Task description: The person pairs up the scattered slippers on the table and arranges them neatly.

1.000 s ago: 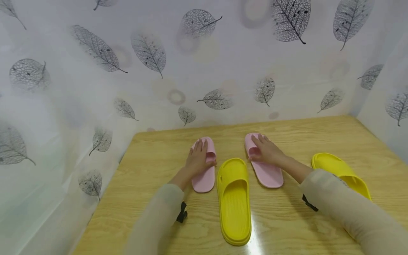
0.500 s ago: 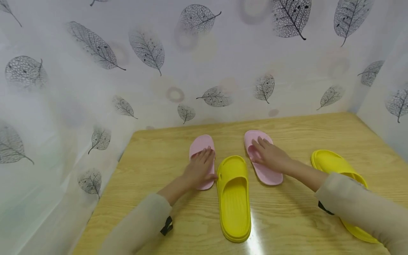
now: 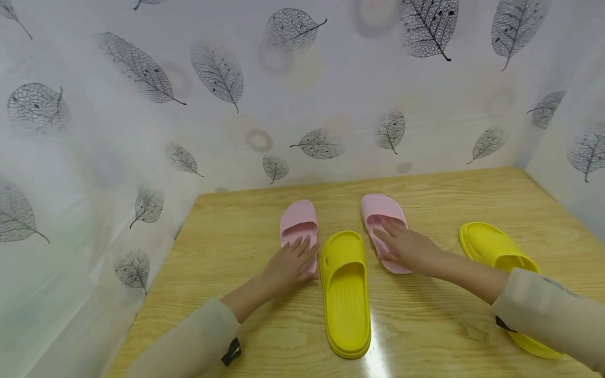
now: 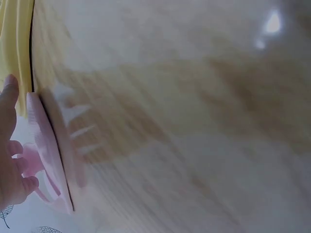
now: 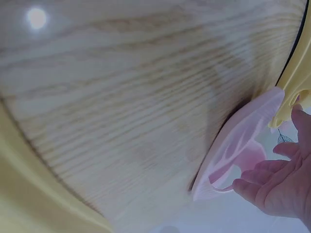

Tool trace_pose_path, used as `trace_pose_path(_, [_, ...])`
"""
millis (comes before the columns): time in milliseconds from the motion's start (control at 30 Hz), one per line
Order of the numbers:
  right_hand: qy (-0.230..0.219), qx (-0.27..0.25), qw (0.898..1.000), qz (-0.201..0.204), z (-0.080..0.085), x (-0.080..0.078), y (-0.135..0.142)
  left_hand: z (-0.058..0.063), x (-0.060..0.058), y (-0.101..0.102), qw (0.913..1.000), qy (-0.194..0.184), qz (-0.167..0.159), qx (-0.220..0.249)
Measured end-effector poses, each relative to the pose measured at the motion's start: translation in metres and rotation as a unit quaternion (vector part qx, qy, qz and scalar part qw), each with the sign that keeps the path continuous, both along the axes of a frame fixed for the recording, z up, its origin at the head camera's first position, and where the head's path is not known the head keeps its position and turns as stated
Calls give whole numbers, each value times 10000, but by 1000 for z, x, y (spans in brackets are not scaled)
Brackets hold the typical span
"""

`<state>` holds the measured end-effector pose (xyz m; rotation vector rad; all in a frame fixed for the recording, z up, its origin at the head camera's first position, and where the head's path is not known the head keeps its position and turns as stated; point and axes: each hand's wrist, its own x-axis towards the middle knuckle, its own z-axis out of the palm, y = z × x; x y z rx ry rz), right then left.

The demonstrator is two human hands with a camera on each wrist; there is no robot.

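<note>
In the head view, two pink, round-toed, plastic-looking slippers (image 3: pixel 299 211) lay near the back edge of the pale wooden table (image 3: pixel 236 236). The left hand (image 3: pixel 285 266) was over one, the right hand (image 3: pixel 408 248) over the other, fingers extended, gripping nothing. Two yellow, wide-strapped, plastic-looking slippers (image 3: pixel 347 315) showed: one between the hands, one near the right edge.

The left wrist view showed one pink, one yellow; the right wrist view, one pink, two yellow, fingers loosely open.
</note>
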<state>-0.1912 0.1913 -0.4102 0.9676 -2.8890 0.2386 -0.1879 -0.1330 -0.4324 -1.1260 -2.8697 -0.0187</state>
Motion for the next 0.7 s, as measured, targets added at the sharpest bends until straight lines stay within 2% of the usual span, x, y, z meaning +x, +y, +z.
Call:
trace_pose_path(167, [210, 428, 9980, 408, -5, 7, 9, -2, 8, -9, 9998, -178, 6, -79])
trace_pose_path(267, [25, 568, 9972, 490, -8, 9, 14, -3, 9, -12, 9998, -77, -44, -198])
trace_pose_path(467, [-344, 466, 9970, 511, -10, 13, 19, -6, 10, -15, 9997, 21, -161, -170])
trace_pose_path(567, [-535, 339, 9966, 521, -10, 17, 21, -4, 11, -16, 9996, -114, -153, -197])
trace_pose_path(700, [-564, 248, 9958, 677, -10, 20, 22, 0, 12, -16, 9981, -500, -72, -346])
